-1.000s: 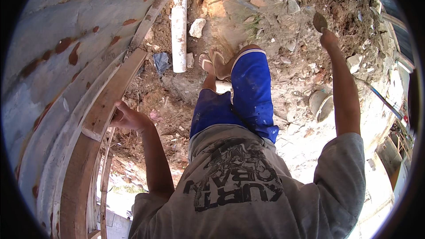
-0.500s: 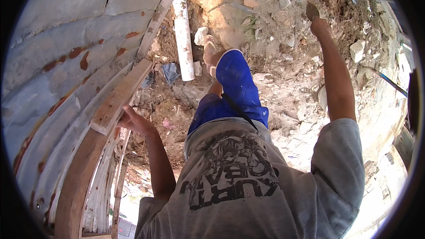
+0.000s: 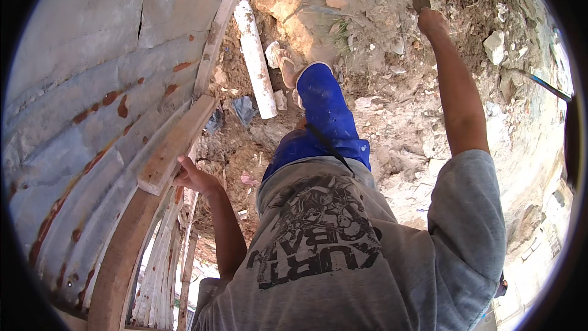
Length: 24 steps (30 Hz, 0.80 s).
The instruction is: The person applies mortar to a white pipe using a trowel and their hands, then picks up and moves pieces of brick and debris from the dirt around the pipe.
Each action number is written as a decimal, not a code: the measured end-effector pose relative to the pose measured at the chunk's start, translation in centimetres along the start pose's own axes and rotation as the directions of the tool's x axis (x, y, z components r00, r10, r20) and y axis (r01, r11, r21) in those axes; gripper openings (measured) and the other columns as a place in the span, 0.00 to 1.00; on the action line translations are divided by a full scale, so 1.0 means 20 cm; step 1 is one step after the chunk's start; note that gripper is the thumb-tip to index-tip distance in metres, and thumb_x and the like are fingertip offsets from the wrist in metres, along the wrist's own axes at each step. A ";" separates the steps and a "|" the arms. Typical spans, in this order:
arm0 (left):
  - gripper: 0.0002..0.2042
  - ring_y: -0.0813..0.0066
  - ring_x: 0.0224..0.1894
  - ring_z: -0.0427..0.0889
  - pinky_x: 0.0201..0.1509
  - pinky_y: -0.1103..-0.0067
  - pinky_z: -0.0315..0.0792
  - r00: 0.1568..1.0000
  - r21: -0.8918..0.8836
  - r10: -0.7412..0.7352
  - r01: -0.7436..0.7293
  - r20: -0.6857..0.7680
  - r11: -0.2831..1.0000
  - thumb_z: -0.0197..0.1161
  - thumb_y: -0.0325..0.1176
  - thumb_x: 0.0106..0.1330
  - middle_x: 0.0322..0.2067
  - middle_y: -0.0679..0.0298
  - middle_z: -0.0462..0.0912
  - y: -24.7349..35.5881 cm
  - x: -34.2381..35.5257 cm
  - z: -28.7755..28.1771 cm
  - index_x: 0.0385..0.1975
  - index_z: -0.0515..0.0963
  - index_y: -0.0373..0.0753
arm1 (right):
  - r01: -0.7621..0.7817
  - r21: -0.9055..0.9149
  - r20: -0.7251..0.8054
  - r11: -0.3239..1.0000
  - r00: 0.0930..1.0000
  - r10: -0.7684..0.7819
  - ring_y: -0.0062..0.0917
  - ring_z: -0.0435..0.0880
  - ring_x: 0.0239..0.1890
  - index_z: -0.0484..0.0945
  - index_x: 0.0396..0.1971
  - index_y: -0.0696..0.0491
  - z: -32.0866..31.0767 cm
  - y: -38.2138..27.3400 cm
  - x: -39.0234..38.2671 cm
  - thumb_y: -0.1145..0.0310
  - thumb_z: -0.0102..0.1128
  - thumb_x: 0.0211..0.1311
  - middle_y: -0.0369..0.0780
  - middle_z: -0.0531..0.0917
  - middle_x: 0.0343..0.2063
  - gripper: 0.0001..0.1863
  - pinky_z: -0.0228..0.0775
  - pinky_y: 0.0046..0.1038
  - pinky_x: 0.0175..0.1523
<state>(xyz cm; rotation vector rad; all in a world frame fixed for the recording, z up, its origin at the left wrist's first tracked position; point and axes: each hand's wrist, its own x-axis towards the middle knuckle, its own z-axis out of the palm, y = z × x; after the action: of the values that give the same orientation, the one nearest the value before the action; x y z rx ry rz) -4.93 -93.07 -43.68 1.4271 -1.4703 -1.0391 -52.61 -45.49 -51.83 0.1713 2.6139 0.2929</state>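
— Against the corrugated metal sheet (image 3: 79, 86) on the person's left, what is the left hand (image 3: 195, 179) doing?

— It presses on the lower end of a short wooden plank (image 3: 177, 144) that lies slanted along the sheet. The fingers curl round the plank's end and the thumb lies along its edge, so the hand is closed on the wood in a loose grip, more a steadying hold than a clamp. The plank sits on a longer curved-looking timber rail (image 3: 122, 251) just below it.

— And the right hand (image 3: 432, 22)?

— Raised well away, arm almost straight, out over the rubble ground (image 3: 392, 61). It is clenched round the handle of a small tool (image 3: 420, 0) with a dark, flat, pointed head; it looks like a trowel or a hatchet, though I cannot tell which.

— So which step would you say is in hand?

— Judging by the pose, the plank is being held in place on the sheet while the tool is lifted clear. The next move, as I read it, calls for the left hand to keep the plank from sliding and for the tool to come across to it without catching the fingers.

— Anything else close by?

— A white pipe (image 3: 256, 58) lies on the ground beside the blue trouser leg (image 3: 324, 110) and a sandalled foot (image 3: 285, 64).
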 end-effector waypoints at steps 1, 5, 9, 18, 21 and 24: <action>0.38 0.66 0.51 0.70 0.61 0.68 0.62 1.000 0.000 0.009 -0.009 0.000 1.000 0.68 0.45 0.60 0.51 0.52 0.69 0.00 0.01 -0.02 0.60 0.55 0.28 | -0.003 0.008 -0.001 1.000 1.000 0.003 0.40 0.77 0.58 0.78 0.54 0.52 -0.03 -0.04 -0.05 0.67 0.41 0.68 0.45 0.78 0.55 0.20 0.70 0.41 0.60; 0.39 0.68 0.49 0.70 0.60 0.68 0.62 1.000 -0.032 0.002 -0.001 0.026 0.999 0.69 0.44 0.60 0.48 0.55 0.70 0.04 -0.02 0.00 0.61 0.53 0.28 | 0.007 -0.019 -0.030 1.000 1.000 -0.008 0.41 0.77 0.57 0.78 0.53 0.52 -0.03 -0.04 -0.06 0.66 0.41 0.68 0.45 0.79 0.54 0.19 0.71 0.41 0.59; 0.39 0.69 0.49 0.68 0.61 0.69 0.61 1.000 -0.080 -0.017 0.018 0.012 0.997 0.70 0.42 0.59 0.46 0.59 0.69 0.03 -0.03 -0.01 0.62 0.54 0.31 | 0.028 0.010 -0.016 1.000 0.999 -0.028 0.41 0.77 0.58 0.79 0.51 0.53 -0.05 -0.06 -0.03 0.65 0.42 0.69 0.47 0.79 0.53 0.19 0.71 0.41 0.59; 0.30 0.72 0.51 0.71 0.61 0.73 0.64 0.976 -0.070 0.090 -0.078 0.198 0.994 0.64 0.32 0.64 0.54 0.57 0.69 0.03 0.01 -0.08 0.60 0.54 0.33 | 0.011 -0.036 0.009 0.999 1.000 -0.011 0.41 0.77 0.58 0.79 0.51 0.53 -0.08 -0.13 -0.06 0.64 0.43 0.68 0.46 0.79 0.53 0.19 0.70 0.42 0.60; 0.39 0.67 0.58 0.66 0.66 0.69 0.58 0.981 -0.102 0.026 -0.007 0.191 0.995 0.66 0.32 0.62 0.59 0.54 0.64 -0.01 0.04 -0.09 0.66 0.45 0.34 | 0.010 -0.023 0.013 1.000 1.000 -0.010 0.41 0.76 0.59 0.79 0.51 0.53 -0.05 -0.13 -0.06 0.65 0.42 0.68 0.47 0.79 0.54 0.19 0.70 0.42 0.60; 0.47 0.62 0.67 0.59 0.72 0.65 0.51 0.985 -0.127 -0.042 0.064 0.170 0.990 0.68 0.33 0.60 0.66 0.50 0.57 0.00 0.02 -0.08 0.71 0.37 0.36 | -0.016 -0.003 0.003 1.000 1.000 0.016 0.41 0.76 0.59 0.79 0.52 0.53 -0.04 -0.12 -0.06 0.64 0.41 0.69 0.48 0.79 0.54 0.20 0.69 0.42 0.61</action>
<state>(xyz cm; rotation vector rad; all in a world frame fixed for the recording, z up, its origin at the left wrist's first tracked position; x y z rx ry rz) -3.40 -93.59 -43.16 1.3178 -1.4578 -1.2920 -52.11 -48.28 -51.12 0.1919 2.6105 0.3017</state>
